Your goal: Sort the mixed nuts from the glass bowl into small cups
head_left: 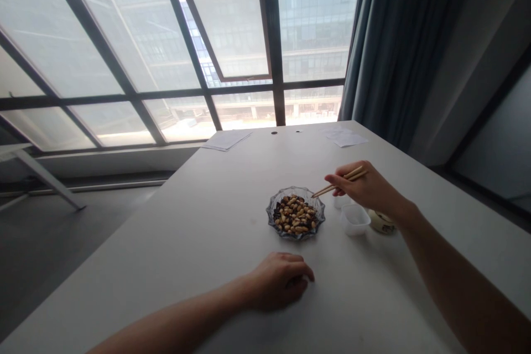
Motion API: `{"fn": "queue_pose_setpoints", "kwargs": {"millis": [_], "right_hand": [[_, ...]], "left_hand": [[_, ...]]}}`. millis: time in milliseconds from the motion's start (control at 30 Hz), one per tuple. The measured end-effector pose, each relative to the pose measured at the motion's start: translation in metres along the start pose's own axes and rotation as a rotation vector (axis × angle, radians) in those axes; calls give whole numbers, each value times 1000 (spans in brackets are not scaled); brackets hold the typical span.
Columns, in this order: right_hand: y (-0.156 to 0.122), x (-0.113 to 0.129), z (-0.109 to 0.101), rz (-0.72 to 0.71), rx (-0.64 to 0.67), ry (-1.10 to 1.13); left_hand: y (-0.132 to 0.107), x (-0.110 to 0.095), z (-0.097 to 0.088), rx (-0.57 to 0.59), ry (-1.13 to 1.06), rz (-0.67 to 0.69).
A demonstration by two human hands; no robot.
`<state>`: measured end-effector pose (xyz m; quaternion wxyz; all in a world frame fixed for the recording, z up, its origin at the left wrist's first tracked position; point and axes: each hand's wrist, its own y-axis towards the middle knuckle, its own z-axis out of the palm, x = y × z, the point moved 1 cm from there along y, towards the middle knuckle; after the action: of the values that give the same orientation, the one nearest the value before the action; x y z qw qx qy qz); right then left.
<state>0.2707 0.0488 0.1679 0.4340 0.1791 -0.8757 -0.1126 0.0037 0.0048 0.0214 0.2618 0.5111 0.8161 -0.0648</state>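
A pair of wooden chopsticks [339, 183] is gripped in my right hand [365, 188], with the tips at the right rim of a fluted glass bowl [271, 228]. The bowl holds a mix of peanuts [297, 214] and small dark pieces whose kind I cannot make out. Nothing shows between the chopstick tips. My left hand [284, 281] rests on the table in front of the bowl, fingers loosely curled in, holding nothing visible. Below my right hand stands a clear plastic container [355, 220]; another container [342, 201] behind it is partly hidden.
A cream round object with dark markings [381, 222] sits beside the containers, partly behind my right wrist. Papers [226, 140] lie at the table's far left, more sheets [346, 137] at the far right. The white table [199, 227] ends before windows and a dark curtain [385, 55].
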Motion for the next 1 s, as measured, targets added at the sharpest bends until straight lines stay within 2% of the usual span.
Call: {"fn": "queue_pose_setpoints", "kwargs": {"millis": [233,333,433,567,667,800,1000], "right_hand": [[-26,21,-50,22,-137,-121],[-35,27,-62,52,-186,-126],[-33,29,-53,53,-111,-66],[-18,25,-21,34,60,-35],[-7,15,-1,26,137,-55],[0,1,12,17,165,-59],[3,-9,16,66,147,-43]], "left_hand": [[0,0,1,-3,0,2],[0,0,2,-4,0,-2],[0,1,2,-2,3,-7],[1,0,1,1,9,-11],[1,0,1,4,9,-10],[0,0,1,4,2,-6],[0,0,0,6,-9,-4]]}}
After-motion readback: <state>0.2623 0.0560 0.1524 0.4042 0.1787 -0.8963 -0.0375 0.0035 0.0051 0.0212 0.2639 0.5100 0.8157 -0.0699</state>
